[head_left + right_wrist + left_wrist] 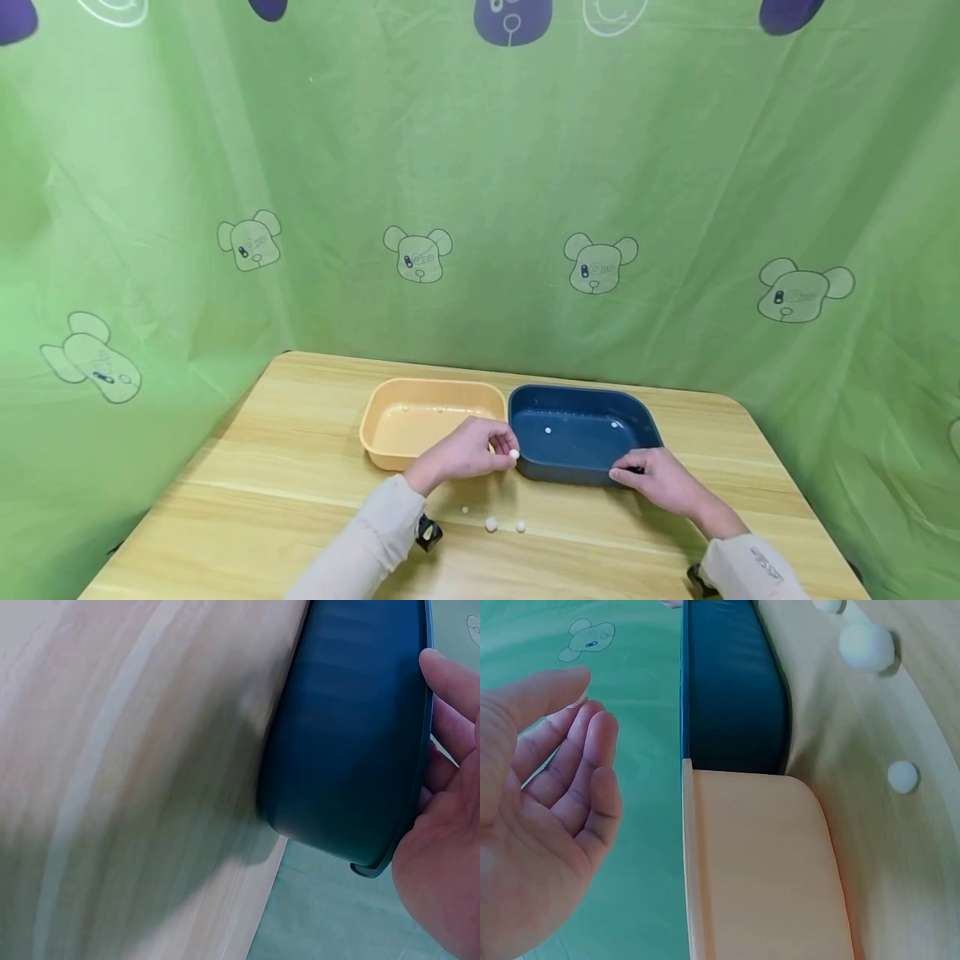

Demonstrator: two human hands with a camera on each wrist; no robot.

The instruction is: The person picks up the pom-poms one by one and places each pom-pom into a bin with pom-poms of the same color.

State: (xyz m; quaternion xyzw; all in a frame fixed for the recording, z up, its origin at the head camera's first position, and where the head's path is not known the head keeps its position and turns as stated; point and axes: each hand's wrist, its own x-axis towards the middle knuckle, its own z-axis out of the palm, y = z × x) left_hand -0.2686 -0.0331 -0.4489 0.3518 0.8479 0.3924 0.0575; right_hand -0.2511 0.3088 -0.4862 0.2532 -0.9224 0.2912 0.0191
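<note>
My left hand (467, 450) pinches a small white ball (513, 455) between thumb and fingertips, above where the two bins meet. Only a sliver of that ball shows in the left wrist view, behind the thumb. With my right hand (662, 482) I grip the near right rim of the dark blue bin (558, 473), thumb at the rim and fingers behind the wall. Two small white balls lie inside it, one at the middle (547, 431) and another farther right (614, 425). To its left stands a peach bin (384, 459), partly hidden by my left hand.
On the wooden table (285, 467), in front of the bins, lie a larger white ball (491, 524), a smaller ball (521, 527) and a tiny one (465, 510). A green curtain (495, 167) with bear drawings stands behind the table and along both sides.
</note>
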